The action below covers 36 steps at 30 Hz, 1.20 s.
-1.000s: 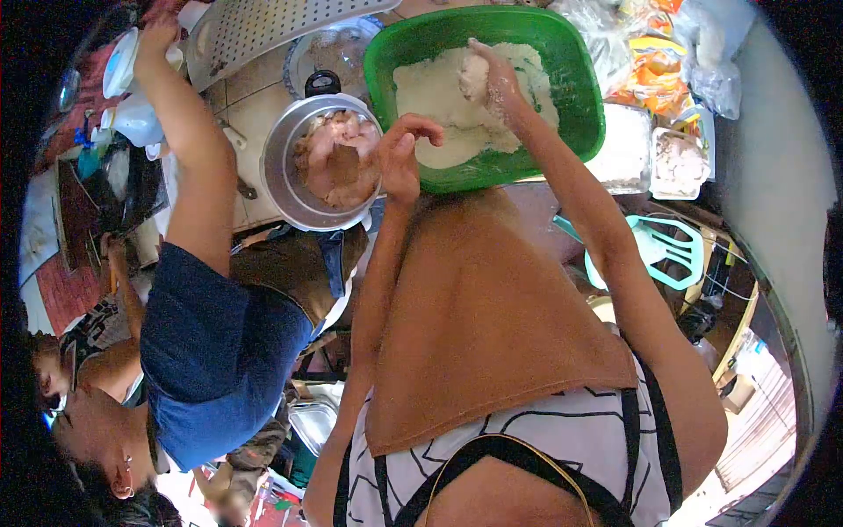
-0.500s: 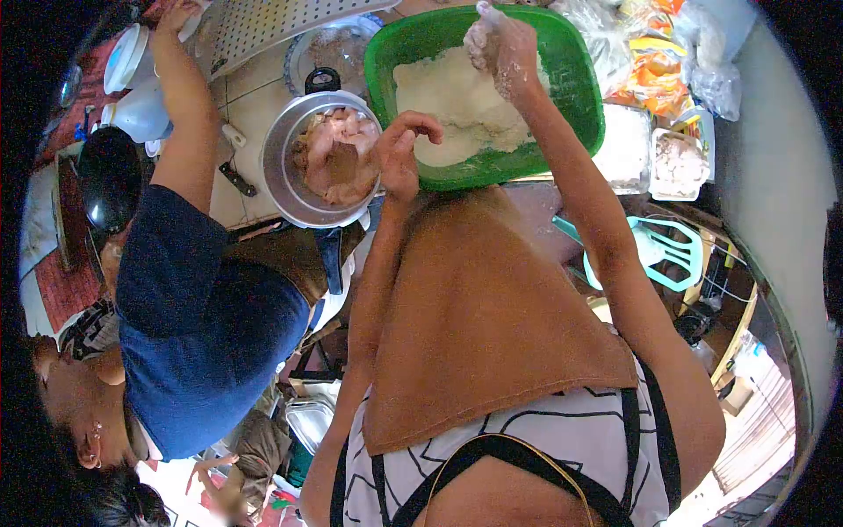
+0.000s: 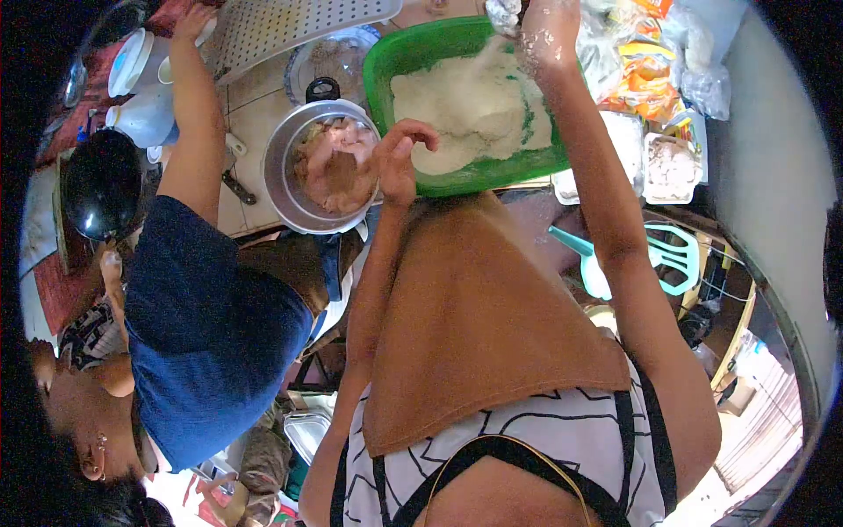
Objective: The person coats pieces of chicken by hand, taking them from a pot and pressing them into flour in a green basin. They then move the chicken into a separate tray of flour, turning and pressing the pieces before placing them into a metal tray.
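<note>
A green basin [image 3: 378, 97] holds pale flour [image 3: 465, 105]. Floury and partly cut off by the top edge, my right hand [image 3: 546, 39] is over the basin's far right rim. Its fingers are closed around a flour-coated piece [image 3: 503, 16]. My left hand [image 3: 404, 158] hovers between the basin and a metal pot, fingers loosely curled but apart, holding nothing. Raw meat pieces [image 3: 338, 162] with some brown powder on top lie in the metal pot [image 3: 274, 167], which has a black handle.
A co-worker in blue [image 3: 219, 325] stands on the left, one arm stretched forward. A perforated tray [image 3: 299, 31], glass plate [image 3: 307, 66] and knife [image 3: 237, 186] lie beyond the pot. Plastic bags [image 3: 645, 70] and a container of coated pieces [image 3: 673, 167] are at right.
My right hand has moved up and to the right, with the coated piece. My left hand has barely moved. Flour in the basin looks disturbed, and the green bottom shows at right.
</note>
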Available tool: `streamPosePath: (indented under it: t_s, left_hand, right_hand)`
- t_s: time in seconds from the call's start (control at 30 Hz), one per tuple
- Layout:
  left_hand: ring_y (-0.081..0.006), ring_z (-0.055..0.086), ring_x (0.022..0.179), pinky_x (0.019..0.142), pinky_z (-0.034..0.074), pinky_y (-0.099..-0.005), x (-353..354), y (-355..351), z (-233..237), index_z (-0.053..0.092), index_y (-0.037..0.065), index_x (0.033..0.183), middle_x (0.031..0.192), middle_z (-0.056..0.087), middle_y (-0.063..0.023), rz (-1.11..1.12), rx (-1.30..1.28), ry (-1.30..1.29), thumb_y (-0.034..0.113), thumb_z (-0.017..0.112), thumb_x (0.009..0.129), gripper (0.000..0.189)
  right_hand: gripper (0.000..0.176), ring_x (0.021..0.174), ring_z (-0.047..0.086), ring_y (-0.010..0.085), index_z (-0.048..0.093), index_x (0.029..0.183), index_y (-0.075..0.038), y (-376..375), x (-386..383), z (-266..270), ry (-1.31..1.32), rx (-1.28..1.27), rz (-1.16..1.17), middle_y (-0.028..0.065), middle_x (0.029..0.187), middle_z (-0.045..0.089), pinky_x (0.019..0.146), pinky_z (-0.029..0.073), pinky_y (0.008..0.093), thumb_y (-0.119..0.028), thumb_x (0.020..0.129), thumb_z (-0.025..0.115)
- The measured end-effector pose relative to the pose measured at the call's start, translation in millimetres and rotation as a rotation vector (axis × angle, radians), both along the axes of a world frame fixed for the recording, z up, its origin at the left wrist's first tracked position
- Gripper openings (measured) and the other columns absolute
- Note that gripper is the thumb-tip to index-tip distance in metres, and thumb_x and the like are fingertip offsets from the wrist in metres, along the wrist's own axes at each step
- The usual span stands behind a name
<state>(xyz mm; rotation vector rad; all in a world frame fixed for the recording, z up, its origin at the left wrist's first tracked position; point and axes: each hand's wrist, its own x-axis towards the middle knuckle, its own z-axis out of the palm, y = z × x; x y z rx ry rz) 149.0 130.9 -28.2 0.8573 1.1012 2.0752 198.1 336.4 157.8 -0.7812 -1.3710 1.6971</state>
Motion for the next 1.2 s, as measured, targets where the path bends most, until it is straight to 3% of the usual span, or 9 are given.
streamPosePath:
  t_s: [0.17,0.27,0.33,0.53,0.63,0.9,1.03,1.1,1.2]
  left_hand:
    - [-0.0198,0.058,0.079,0.075,0.046,-0.0314,2,0,-4,0.061,-0.007,0.093,0.086,0.061,-0.0129,-0.004,0.010,-0.013,0.035,0.046,0.095,0.045]
    - [-0.0198,0.058,0.079,0.075,0.045,-0.0316,2,-2,0,0.061,-0.007,0.093,0.087,0.061,-0.0131,-0.008,0.013,-0.011,0.035,0.046,0.095,0.045]
    - [-0.0196,0.057,0.079,0.075,0.045,-0.0314,3,-2,3,0.061,-0.007,0.092,0.087,0.061,-0.0130,0.002,0.013,-0.007,0.035,0.047,0.094,0.044]
    - [-0.0186,0.056,0.078,0.074,0.044,-0.0304,1,-2,0,0.061,-0.006,0.092,0.087,0.061,-0.0124,-0.014,0.059,0.009,0.033,0.049,0.091,0.041]
    - [-0.0184,0.056,0.078,0.073,0.043,-0.0302,1,-3,3,0.061,-0.006,0.092,0.087,0.061,-0.0123,-0.016,0.039,-0.026,0.033,0.050,0.090,0.040]
    - [-0.0170,0.056,0.077,0.072,0.044,-0.0302,0,-1,-2,0.063,-0.004,0.090,0.084,0.060,-0.0094,-0.024,0.007,-0.012,0.032,0.052,0.091,0.038]
    - [-0.0167,0.056,0.076,0.073,0.044,-0.0298,1,-3,0,0.063,-0.004,0.090,0.083,0.060,-0.0091,-0.009,0.000,0.002,0.031,0.053,0.090,0.036]
    - [-0.0167,0.057,0.076,0.073,0.044,-0.0297,2,-2,-3,0.063,-0.004,0.090,0.082,0.060,-0.0091,0.001,-0.009,0.013,0.030,0.053,0.090,0.036]
    - [-0.0197,0.058,0.079,0.074,0.046,-0.0320,2,-3,-2,0.061,-0.006,0.097,0.089,0.061,-0.0119,-0.020,-0.054,0.039,0.035,0.051,0.094,0.043]
  right_hand:
    - [0.056,0.041,0.044,0.0128,0.047,0.054,-0.013,1,5,11,-0.008,0.098,-0.046,0.0020,0.049,0.047,0.039,0.030,0.0273,-0.044,0.100,0.052]
    - [0.047,0.047,0.052,0.0116,0.056,0.059,-0.007,13,18,-36,0.138,-0.048,0.299,0.0043,0.055,0.055,0.042,0.036,0.0257,-0.033,0.096,0.061]
    - [0.027,0.061,0.062,0.0318,0.058,0.081,-0.003,4,29,-87,-0.543,0.807,0.375,0.0141,0.070,0.063,0.055,0.050,0.0433,-0.029,0.086,0.064]
    - [0.021,0.087,0.066,0.0425,0.065,0.096,-0.005,-67,66,-202,-1.063,0.798,0.927,0.0240,0.093,0.068,0.075,0.052,0.0520,-0.018,0.080,0.066]
    - [0.020,0.084,0.066,0.0434,0.066,0.093,-0.006,-93,63,-261,-0.956,0.766,0.829,0.0218,0.092,0.069,0.074,0.053,0.0510,-0.014,0.075,0.069]
    - [0.018,0.081,0.067,0.0437,0.066,0.088,0.000,-25,29,-188,-1.126,1.061,0.623,0.0250,0.086,0.068,0.070,0.055,0.0511,-0.010,0.073,0.068]
    - [0.021,0.067,0.070,0.0269,0.075,0.084,-0.001,19,17,-75,-1.138,0.753,0.669,0.0185,0.075,0.071,0.065,0.057,0.0376,-0.017,0.070,0.076]
    - [0.022,0.065,0.071,0.0186,0.075,0.087,0.001,47,23,-45,-0.913,1.177,0.639,0.0151,0.075,0.072,0.061,0.057,0.0329,-0.016,0.072,0.076]
    - [0.022,0.067,0.071,0.0163,0.075,0.090,0.002,36,28,46,-0.963,0.892,0.747,0.0124,0.075,0.073,0.061,0.057,0.0294,-0.015,0.076,0.075]
